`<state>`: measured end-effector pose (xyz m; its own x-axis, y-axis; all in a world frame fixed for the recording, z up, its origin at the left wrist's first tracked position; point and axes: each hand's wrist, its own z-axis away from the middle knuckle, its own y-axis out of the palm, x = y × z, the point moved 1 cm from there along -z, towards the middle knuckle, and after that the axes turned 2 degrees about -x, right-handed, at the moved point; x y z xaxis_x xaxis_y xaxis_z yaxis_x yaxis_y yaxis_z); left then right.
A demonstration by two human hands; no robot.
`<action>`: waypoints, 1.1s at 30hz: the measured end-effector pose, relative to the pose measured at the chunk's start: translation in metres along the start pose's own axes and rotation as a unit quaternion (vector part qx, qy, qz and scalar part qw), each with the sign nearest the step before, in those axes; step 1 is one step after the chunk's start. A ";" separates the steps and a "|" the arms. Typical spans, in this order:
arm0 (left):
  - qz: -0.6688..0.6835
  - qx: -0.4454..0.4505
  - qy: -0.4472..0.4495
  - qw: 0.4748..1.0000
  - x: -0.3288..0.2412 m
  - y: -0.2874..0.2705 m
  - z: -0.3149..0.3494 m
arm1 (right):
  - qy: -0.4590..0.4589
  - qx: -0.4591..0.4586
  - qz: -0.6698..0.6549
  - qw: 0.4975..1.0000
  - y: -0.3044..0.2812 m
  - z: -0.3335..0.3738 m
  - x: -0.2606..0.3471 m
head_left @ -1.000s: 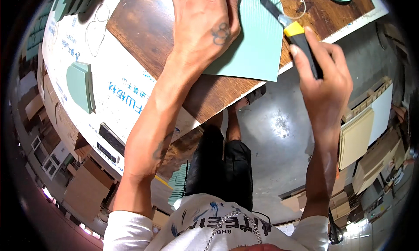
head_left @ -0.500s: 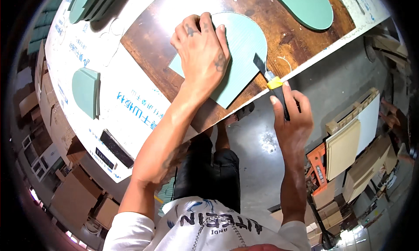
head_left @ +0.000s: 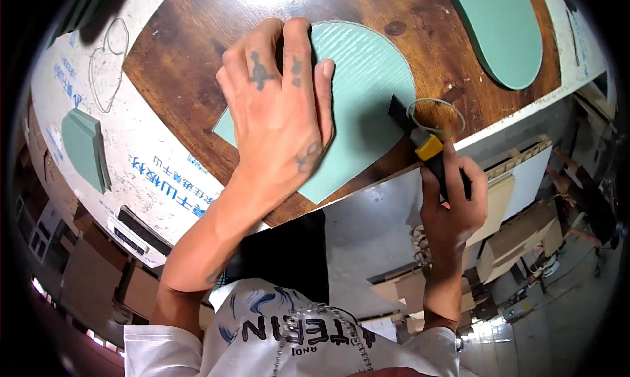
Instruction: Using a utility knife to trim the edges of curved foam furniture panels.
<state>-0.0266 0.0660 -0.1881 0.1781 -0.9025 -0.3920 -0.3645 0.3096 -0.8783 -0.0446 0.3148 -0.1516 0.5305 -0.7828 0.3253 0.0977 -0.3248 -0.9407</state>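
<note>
A pale green ribbed sheet (head_left: 367, 108) with a rounded far end lies on a dark brown wood board (head_left: 184, 55). My left hand (head_left: 275, 101) presses down on its left part, fingers stretched out over it. My right hand (head_left: 456, 196) grips a utility knife (head_left: 430, 147) with a yellow collar and dark handle. The knife's wide dark blade lies over the sheet's right edge. A thin pale trimming (head_left: 436, 99) curls beside the blade on the board.
Another rounded green piece (head_left: 508, 49) lies at the far right of the board. On the white tabletop (head_left: 125, 141) are a small green stack (head_left: 82, 147), a loop of thin offcut and a black block (head_left: 141, 229). Stacked panels (head_left: 518, 242) stand on the floor at right, near another person.
The head view has shifted closer to the table. My right hand and knife have moved slightly along the sheet's right edge, and the curled trimming is longer. My left hand still presses on the sheet.
</note>
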 end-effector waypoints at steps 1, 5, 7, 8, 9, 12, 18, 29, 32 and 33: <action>0.003 0.001 0.005 1.000 0.000 -0.001 0.001 | -0.008 0.002 -0.002 1.000 -0.001 -0.006 -0.002; 0.022 0.005 -0.001 1.000 0.002 -0.001 0.002 | -0.041 0.002 -0.020 0.999 -0.001 -0.037 -0.011; 0.029 -0.008 -0.005 1.000 0.004 -0.003 0.002 | -0.074 0.005 -0.035 0.997 -0.002 -0.057 -0.012; 0.035 0.001 -0.008 0.999 0.002 -0.004 0.002 | -0.094 0.002 -0.031 0.995 -0.001 -0.067 -0.015; 0.040 0.008 -0.011 0.999 0.000 -0.004 0.001 | -0.114 -0.001 -0.028 0.993 0.000 -0.075 -0.018; 0.051 0.005 -0.028 0.998 -0.003 -0.004 0.001 | -0.154 0.015 -0.035 0.987 -0.001 -0.097 -0.023; 0.114 0.044 0.132 0.984 0.022 -0.007 -0.029 | -0.142 0.033 -0.071 0.987 -0.005 -0.087 -0.029; -0.114 -0.033 -0.134 0.984 -0.006 -0.004 0.011 | -0.040 0.012 -0.103 0.994 0.003 -0.014 -0.010; -0.170 -0.044 -0.073 0.982 -0.012 -0.009 0.007 | -0.034 0.015 -0.102 0.994 0.003 -0.014 -0.014; -0.171 -0.039 -0.078 0.982 -0.014 -0.012 0.004 | -0.034 0.022 -0.102 0.994 0.002 -0.015 -0.015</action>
<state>-0.0215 0.0761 -0.1729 0.4371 -0.8912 -0.1213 -0.3270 -0.0318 -0.9445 -0.0647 0.3177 -0.1570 0.5520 -0.6639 0.5045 0.2455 -0.4489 -0.8592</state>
